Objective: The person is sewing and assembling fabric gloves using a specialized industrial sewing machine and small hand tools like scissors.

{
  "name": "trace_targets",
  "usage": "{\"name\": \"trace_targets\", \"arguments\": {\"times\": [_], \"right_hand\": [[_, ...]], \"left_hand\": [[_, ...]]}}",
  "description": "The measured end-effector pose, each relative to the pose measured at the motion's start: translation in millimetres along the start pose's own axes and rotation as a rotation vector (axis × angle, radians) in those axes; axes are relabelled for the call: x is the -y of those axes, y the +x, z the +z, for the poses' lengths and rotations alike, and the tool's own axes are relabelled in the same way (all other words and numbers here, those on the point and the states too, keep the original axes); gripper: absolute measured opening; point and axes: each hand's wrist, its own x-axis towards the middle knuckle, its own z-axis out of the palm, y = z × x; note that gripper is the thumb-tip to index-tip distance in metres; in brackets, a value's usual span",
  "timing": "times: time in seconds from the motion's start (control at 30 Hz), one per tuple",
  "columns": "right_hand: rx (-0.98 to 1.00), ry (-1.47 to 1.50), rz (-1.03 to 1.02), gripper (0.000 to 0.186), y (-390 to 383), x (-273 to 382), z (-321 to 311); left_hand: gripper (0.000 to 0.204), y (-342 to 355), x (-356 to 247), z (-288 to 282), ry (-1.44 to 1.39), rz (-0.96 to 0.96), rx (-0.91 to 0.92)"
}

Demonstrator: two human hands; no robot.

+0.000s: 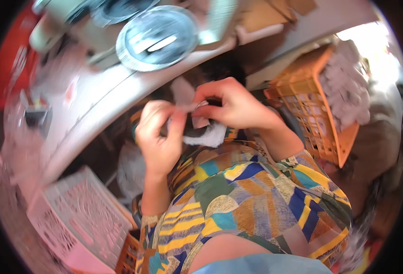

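Observation:
My left hand [158,134] and my right hand [233,106] meet in front of my chest, just below a table edge. Both pinch a small piece of pale grey-white fabric [207,133], which hangs between the fingers with a fluffy lower edge. A thin pale strip [182,93] of the same material sticks up between the two hands. My sleeves and lap are covered by a colourful patterned garment [247,196]. The picture is blurred by motion.
A pale table edge [101,102] curves across the top, with round metal plates [158,36] on it. An orange crate [315,109] of pale fabric pieces stands at the right. A white crate [80,214] sits lower left, beside another orange crate [128,255].

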Motion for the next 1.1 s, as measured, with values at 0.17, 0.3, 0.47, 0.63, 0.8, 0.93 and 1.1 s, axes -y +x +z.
{"name": "trace_targets", "arguments": {"times": [0.17,0.3,0.47,0.63,0.8,0.93,1.1], "right_hand": [[-0.757,-0.132,-0.283,0.01,-80,-6,-84],[-1.488,-0.257,-0.596,0.014,-193,42,-145],[-1.788,-1.255,-0.469,0.008,-246,46,-178],[-1.381,-0.983,0.172,0.013,-235,-87,-200],[-0.457,0.282,0.665,0.019,-222,-142,-212],[-0.31,0.218,0.688,0.044,-197,-147,-214],[-0.135,-0.413,0.773,0.038,-161,-73,-251]], "left_hand": [[0.054,-4,-2,3,-0.182,-0.278,-0.03],[0.044,-6,28,11,-0.187,-0.317,0.02],[0.03,-10,38,31,-0.236,-0.407,0.116],[0.016,-17,52,41,-0.254,-0.411,0.265],[0.014,-25,66,38,-0.153,-0.466,0.302],[0.012,-30,76,37,-0.092,-0.473,0.303],[0.015,-25,62,41,-0.001,-0.423,0.322]]}}
